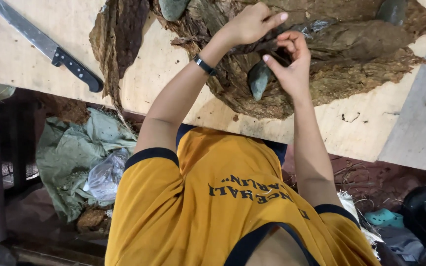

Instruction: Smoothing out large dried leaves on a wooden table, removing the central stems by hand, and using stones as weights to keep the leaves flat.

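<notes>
Both hands (pixel 272 42) pinch a dried brown leaf (pixel 351 44) above the wooden table (pixel 163 64).

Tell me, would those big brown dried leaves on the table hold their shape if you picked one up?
Probably not. The dried leaves lie wrinkled with ragged edges, so they likely droop and tear easily. Smooth stones rest on the pile, which hints they are light. The left hand and right hand pinch them gently.

a crumpled clear plastic bag (pixel 105 175) lies on the floor at left.
</notes>
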